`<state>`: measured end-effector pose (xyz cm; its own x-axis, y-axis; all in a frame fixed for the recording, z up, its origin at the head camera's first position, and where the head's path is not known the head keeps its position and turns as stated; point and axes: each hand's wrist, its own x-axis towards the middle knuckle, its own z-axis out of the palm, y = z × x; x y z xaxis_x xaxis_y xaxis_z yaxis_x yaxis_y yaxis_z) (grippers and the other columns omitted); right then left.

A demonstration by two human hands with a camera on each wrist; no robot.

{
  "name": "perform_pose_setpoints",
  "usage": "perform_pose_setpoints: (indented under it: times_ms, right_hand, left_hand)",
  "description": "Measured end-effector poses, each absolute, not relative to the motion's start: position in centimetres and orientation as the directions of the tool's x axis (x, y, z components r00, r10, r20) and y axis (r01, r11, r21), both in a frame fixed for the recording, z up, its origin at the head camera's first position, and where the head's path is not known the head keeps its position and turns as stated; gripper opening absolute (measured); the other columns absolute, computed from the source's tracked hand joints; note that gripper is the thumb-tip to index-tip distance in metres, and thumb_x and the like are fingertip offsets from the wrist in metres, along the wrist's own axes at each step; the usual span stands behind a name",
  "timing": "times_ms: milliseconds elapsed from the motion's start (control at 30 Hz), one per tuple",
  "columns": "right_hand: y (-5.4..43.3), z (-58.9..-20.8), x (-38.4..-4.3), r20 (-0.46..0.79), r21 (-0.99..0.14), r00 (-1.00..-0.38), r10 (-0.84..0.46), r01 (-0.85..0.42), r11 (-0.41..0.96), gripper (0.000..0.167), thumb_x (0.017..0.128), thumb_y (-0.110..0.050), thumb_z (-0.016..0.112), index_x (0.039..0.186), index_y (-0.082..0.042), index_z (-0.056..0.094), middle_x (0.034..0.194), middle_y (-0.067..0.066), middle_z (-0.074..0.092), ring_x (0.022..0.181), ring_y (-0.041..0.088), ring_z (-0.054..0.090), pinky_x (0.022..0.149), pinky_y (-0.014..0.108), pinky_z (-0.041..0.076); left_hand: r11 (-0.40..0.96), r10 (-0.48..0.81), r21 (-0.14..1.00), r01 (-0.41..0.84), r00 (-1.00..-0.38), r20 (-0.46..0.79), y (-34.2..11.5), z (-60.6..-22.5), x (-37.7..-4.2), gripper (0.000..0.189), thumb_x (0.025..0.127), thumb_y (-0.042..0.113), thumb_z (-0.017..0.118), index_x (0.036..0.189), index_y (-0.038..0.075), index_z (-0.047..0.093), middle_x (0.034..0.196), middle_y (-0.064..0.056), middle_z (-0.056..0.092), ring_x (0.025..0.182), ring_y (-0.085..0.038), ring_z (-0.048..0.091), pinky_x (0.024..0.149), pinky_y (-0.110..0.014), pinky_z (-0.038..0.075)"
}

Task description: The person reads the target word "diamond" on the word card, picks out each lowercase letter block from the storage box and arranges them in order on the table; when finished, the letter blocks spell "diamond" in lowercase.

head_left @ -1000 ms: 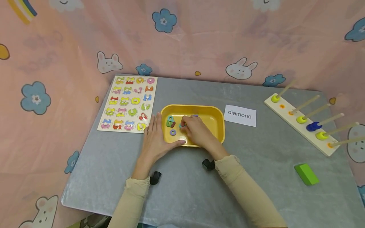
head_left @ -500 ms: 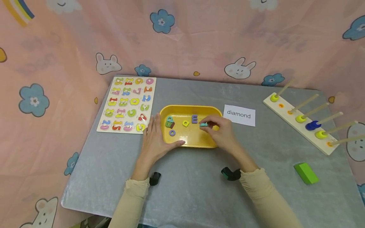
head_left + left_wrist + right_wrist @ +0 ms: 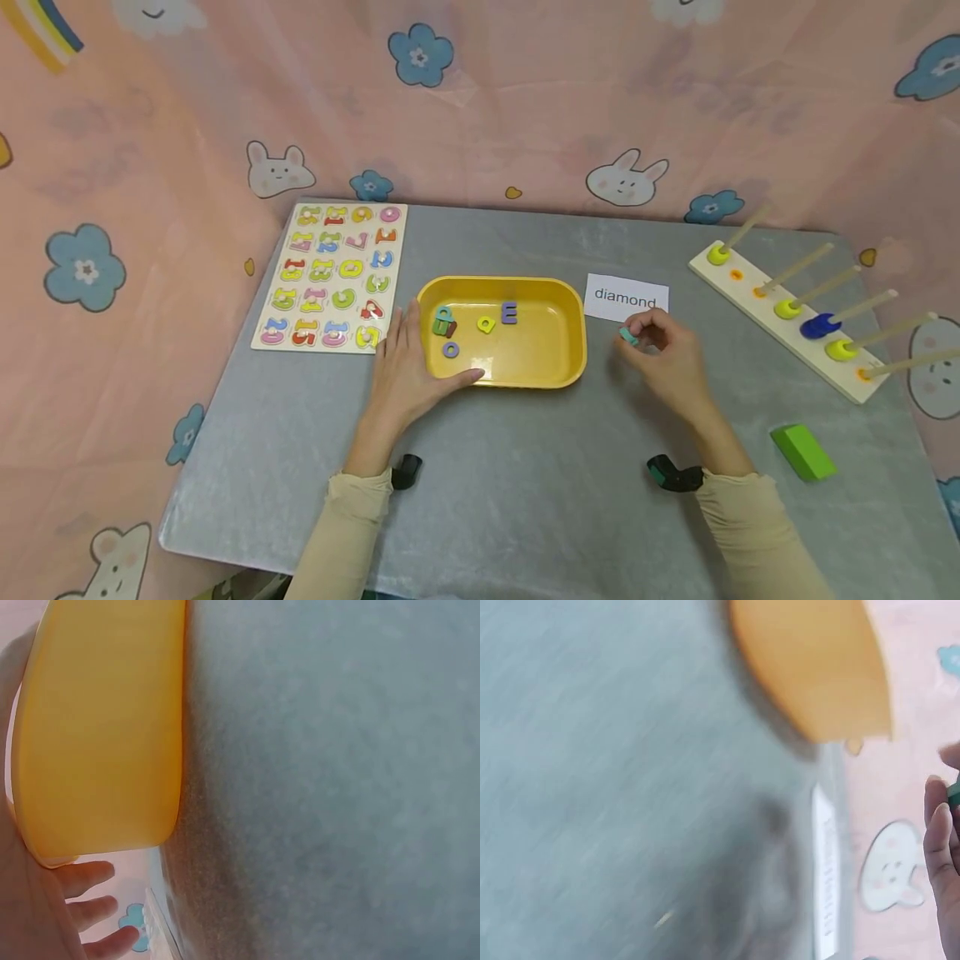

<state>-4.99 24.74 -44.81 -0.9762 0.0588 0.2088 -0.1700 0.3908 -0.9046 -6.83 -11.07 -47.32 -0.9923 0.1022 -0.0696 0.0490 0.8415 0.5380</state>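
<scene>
My right hand (image 3: 667, 362) pinches a small teal letter piece (image 3: 628, 336) between thumb and fingers, over the table just below the white card (image 3: 626, 292) printed "diamond". The right wrist view catches only a green edge of the piece (image 3: 954, 795); its letter is hidden. My left hand (image 3: 405, 367) rests along the left end of the yellow tray (image 3: 579, 367), fingers straight and thumb on the front rim. Inside the tray lie a purple E (image 3: 509, 313), a yellow letter (image 3: 486, 324), a purple O (image 3: 450, 350) and a small heap of letters (image 3: 444, 322).
A number puzzle board (image 3: 330, 279) lies left of the tray, close to my left fingertips. To the right stands a wooden peg board (image 3: 776, 321) with upright dowels and yellow and blue rings. A green block (image 3: 803, 452) sits at the right on the grey table (image 3: 525, 483).
My right hand has picked the teal letter out of the tray and carried it right, past the rim, to below the card. My left hand has stayed on the tray.
</scene>
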Motion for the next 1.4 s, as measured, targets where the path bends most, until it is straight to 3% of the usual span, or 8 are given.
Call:
perform_pose_setpoints:
  times_ms: [233, 433, 600, 867, 1033, 1167, 1300, 1400]
  right_hand:
    - [25.9, -47.2, -5.2, 0.141, -0.861, -0.990, 0.006, -0.119, 0.494, 0.024, 0.081, 0.004, 0.089, 0.094, 0.005, 0.069, 0.095, 0.013, 0.073, 0.075, -0.007, 0.065, 0.073, 0.008, 0.053]
    - [25.8, -48.6, -5.4, 0.091, -0.767, -0.993, -0.075, -0.118, 0.631, 0.029, 0.079, -0.001, 0.092, 0.098, -0.001, 0.070, 0.093, 0.015, 0.073, 0.079, 0.011, 0.065, 0.072, 0.011, 0.051]
    - [25.6, -48.9, -5.4, 0.042, -0.738, -0.996, -0.078, -0.084, 0.670, 0.036, 0.079, -0.002, 0.093, 0.108, -0.003, 0.071, 0.102, 0.016, 0.073, 0.090, 0.027, 0.064, 0.077, 0.019, 0.047]
    - [25.8, -48.9, -5.4, 0.044, -0.730, -0.996, -0.083, -0.089, 0.678, 0.037, 0.079, 0.001, 0.091, 0.111, -0.001, 0.074, 0.109, 0.019, 0.073, 0.097, 0.030, 0.060, 0.083, 0.024, 0.042]
    - [25.6, -48.3, -5.4, 0.030, -0.704, -0.994, -0.101, -0.093, 0.704, 0.042, 0.079, -0.002, 0.092, 0.117, -0.001, 0.074, 0.114, 0.020, 0.072, 0.101, 0.032, 0.058, 0.088, 0.036, 0.045]
    - [24.3, -46.4, -5.3, 0.098, -0.676, -0.989, -0.110, -0.147, 0.722, 0.041, 0.082, -0.002, 0.089, 0.120, 0.000, 0.072, 0.115, 0.019, 0.072, 0.102, 0.034, 0.057, 0.087, 0.044, 0.044]
    - [22.2, -44.8, -5.1, 0.236, -0.688, -0.969, -0.078, -0.223, 0.691, 0.028, 0.089, 0.002, 0.081, 0.115, 0.001, 0.071, 0.111, 0.018, 0.071, 0.100, 0.034, 0.059, 0.082, 0.040, 0.044]
    - [20.4, -44.2, -5.2, 0.267, -0.706, -0.959, -0.094, -0.261, 0.659, 0.026, 0.091, 0.003, 0.079, 0.115, 0.001, 0.070, 0.110, 0.018, 0.070, 0.099, 0.033, 0.058, 0.081, 0.040, 0.046]
  left_hand:
    - [0.836, 0.087, 0.547, 0.040, -0.994, -0.061, -11.1, -47.5, -6.7, 0.145, 0.068, 0.085, 0.078, 0.172, 0.013, 0.006, 0.166, -0.017, 0.040, 0.147, -0.038, 0.041, 0.117, -0.055, 0.035]
    - [0.830, 0.081, 0.557, 0.029, -0.994, -0.069, -11.1, -47.5, -6.6, 0.146, 0.068, 0.085, 0.078, 0.172, 0.014, 0.006, 0.160, -0.018, 0.046, 0.141, -0.038, 0.045, 0.115, -0.053, 0.038]
    - [0.832, 0.078, 0.554, 0.024, -0.994, -0.074, -11.0, -47.4, -6.6, 0.146, 0.067, 0.086, 0.078, 0.172, 0.014, 0.005, 0.157, -0.019, 0.049, 0.138, -0.038, 0.048, 0.112, -0.052, 0.038]
    - [0.832, 0.081, 0.554, 0.032, -0.995, -0.063, -10.9, -47.3, -6.6, 0.145, 0.068, 0.086, 0.077, 0.172, 0.015, 0.006, 0.158, -0.018, 0.049, 0.138, -0.037, 0.048, 0.113, -0.052, 0.038]
    - [0.834, 0.080, 0.551, 0.031, -0.995, -0.065, -10.9, -47.3, -6.6, 0.145, 0.068, 0.086, 0.077, 0.172, 0.015, 0.006, 0.157, -0.018, 0.049, 0.139, -0.038, 0.048, 0.114, -0.053, 0.038]
    - [0.832, 0.080, 0.554, 0.031, -0.995, -0.066, -10.9, -47.3, -6.7, 0.144, 0.068, 0.085, 0.078, 0.172, 0.015, 0.006, 0.158, -0.018, 0.049, 0.140, -0.038, 0.048, 0.115, -0.053, 0.037]
    - [0.829, 0.082, 0.558, 0.029, -0.994, -0.070, -11.0, -47.4, -6.7, 0.144, 0.069, 0.084, 0.078, 0.172, 0.015, 0.006, 0.157, -0.018, 0.049, 0.141, -0.038, 0.047, 0.114, -0.053, 0.038]
    - [0.832, 0.082, 0.554, 0.029, -0.994, -0.072, -11.0, -47.3, -6.7, 0.145, 0.068, 0.084, 0.079, 0.172, 0.015, 0.005, 0.157, -0.018, 0.049, 0.141, -0.038, 0.047, 0.114, -0.053, 0.037]
